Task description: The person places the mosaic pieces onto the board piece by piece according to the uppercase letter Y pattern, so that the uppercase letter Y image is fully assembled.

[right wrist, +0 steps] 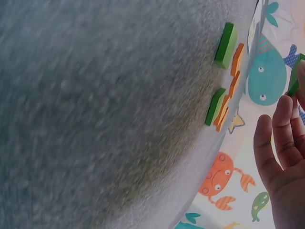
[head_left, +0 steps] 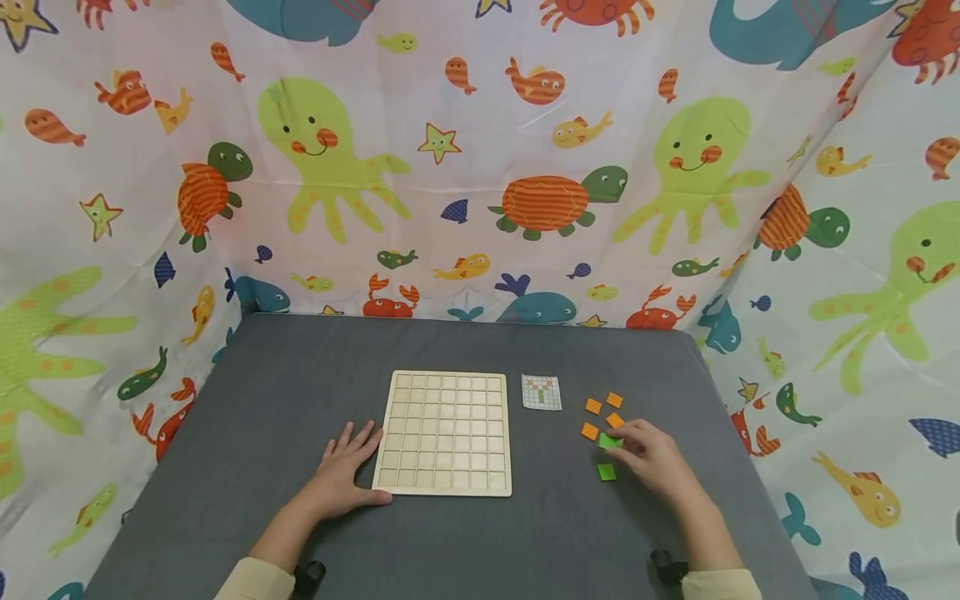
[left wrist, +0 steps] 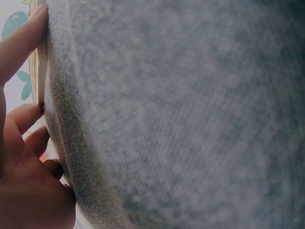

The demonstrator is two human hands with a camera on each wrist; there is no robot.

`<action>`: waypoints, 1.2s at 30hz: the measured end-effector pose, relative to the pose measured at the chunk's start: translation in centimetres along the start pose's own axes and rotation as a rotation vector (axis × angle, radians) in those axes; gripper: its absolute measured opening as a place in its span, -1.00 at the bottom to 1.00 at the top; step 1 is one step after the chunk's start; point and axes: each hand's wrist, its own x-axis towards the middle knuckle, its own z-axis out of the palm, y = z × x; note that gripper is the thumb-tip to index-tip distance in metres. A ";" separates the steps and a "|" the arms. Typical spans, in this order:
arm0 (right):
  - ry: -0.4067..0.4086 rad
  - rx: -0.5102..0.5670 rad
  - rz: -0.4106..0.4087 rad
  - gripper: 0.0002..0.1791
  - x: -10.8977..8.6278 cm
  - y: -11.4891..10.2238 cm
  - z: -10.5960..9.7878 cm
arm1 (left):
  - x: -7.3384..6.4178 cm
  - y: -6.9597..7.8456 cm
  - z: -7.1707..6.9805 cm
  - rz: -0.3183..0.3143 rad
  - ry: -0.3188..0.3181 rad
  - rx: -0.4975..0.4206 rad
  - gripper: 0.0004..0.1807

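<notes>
A pale wooden grid board (head_left: 442, 433) lies flat on the table. At its lower left corner rests my left hand (head_left: 341, 475), fingers spread along the left edge and thumb at the near edge. In the left wrist view, the left hand (left wrist: 28, 157) touches the board's side (left wrist: 41, 71). Right of the board, my right hand (head_left: 656, 458) pinches a small green square tile (right wrist: 295, 78) between thumb and fingertips, partly hidden by them. Below it on the table lie a green tile (right wrist: 226, 45) and another green tile (right wrist: 216, 107), close to several orange tiles (head_left: 590, 431).
A small printed pattern card (head_left: 541, 392) lies between the board and the tiles. Grey cloth (head_left: 300, 375) covers the table. A curtain with sea animals (head_left: 420, 208) hangs behind and at both sides.
</notes>
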 end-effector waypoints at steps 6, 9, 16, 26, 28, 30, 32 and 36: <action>-0.013 0.013 0.011 -0.71 0.6 -0.7 0.5 | 0.0 0.1 0.0 -0.009 0.000 -0.008 0.32; -0.016 0.015 0.018 -0.70 0.8 -1.2 0.7 | 0.0 0.1 0.0 -0.011 -0.001 -0.007 0.32; -0.001 0.037 -0.043 -0.70 1.4 -2.3 1.1 | 0.0 0.2 0.1 -0.025 -0.008 -0.003 0.33; 0.007 0.043 -0.051 -0.71 1.9 -3.4 1.8 | 0.1 0.0 0.2 -0.015 0.001 -0.012 0.33; 0.007 0.044 -0.063 -0.72 2.1 -3.6 2.0 | 0.1 -0.1 0.3 -0.019 0.001 -0.006 0.33; 0.003 0.047 -0.069 -0.72 2.3 -3.8 2.3 | 0.1 -0.2 0.3 -0.021 0.002 -0.006 0.33; 0.000 0.058 -0.077 -0.72 2.5 -4.0 2.6 | 0.1 -0.2 0.3 -0.023 0.002 -0.004 0.33; 0.002 0.088 -0.113 -0.72 2.8 -4.1 3.2 | 0.1 -0.1 0.2 -0.023 -0.001 -0.004 0.33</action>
